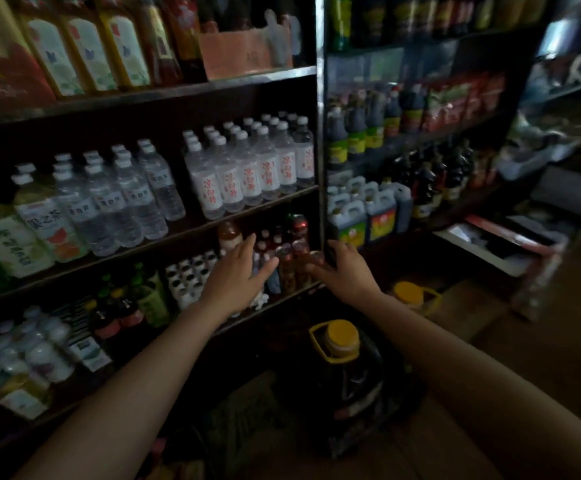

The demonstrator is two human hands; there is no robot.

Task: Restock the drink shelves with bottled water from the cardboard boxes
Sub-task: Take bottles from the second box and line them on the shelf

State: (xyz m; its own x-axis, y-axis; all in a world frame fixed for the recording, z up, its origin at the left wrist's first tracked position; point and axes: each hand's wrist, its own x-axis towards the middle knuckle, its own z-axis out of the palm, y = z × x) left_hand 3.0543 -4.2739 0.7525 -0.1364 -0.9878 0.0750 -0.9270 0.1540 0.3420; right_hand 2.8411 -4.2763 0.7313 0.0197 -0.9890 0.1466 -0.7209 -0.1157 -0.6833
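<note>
Both arms reach toward the lower drink shelf (282, 299), just left of the steel post (321, 133) that divides the two shelf units. The left hand (237, 275) is spread, fingers straight and apart, holding nothing, in front of the red-capped bottles (294, 261) that crowd the shelf's right end against the post. The right hand (342, 271) is at the foot of the post, fingers stretched toward the same bottles; whether they touch one is too dim to tell. The hands are apart, with the red-capped bottles in the gap between them.

The water bottles (247, 168) with red lettering stand packed in rows one shelf above, their right edge flush with the post. Left of them is a narrow open gap, then a second group of clear bottles (126, 199). There is little room above their caps, under the next board.

Below the hands, a dark oil jug (342, 362) with a yellow cap stands on the floor near the post's base. A cardboard box (462, 306) lies right of the post.
</note>
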